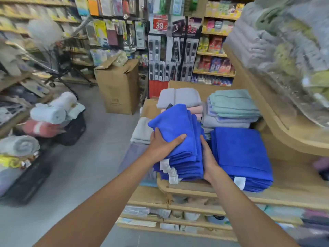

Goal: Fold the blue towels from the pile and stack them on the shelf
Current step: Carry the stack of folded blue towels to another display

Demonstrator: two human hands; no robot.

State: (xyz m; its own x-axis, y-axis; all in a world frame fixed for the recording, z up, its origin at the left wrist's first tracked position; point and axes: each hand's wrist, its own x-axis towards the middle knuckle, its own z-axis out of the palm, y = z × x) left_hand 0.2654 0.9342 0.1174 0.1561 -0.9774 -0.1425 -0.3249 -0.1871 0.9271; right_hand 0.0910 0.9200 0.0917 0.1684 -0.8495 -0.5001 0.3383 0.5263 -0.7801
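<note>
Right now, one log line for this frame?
phase: stacking | left hand: grips top of blue towel stack | right hand: presses its right side | second blue stack: beside it on shelf

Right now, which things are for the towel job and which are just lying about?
For the job: left hand gripping the blue towel pile; right hand flat against its side; folded blue stack; shelf.
Just lying about: cardboard box; green towels; grey towel; rolled towels.
</note>
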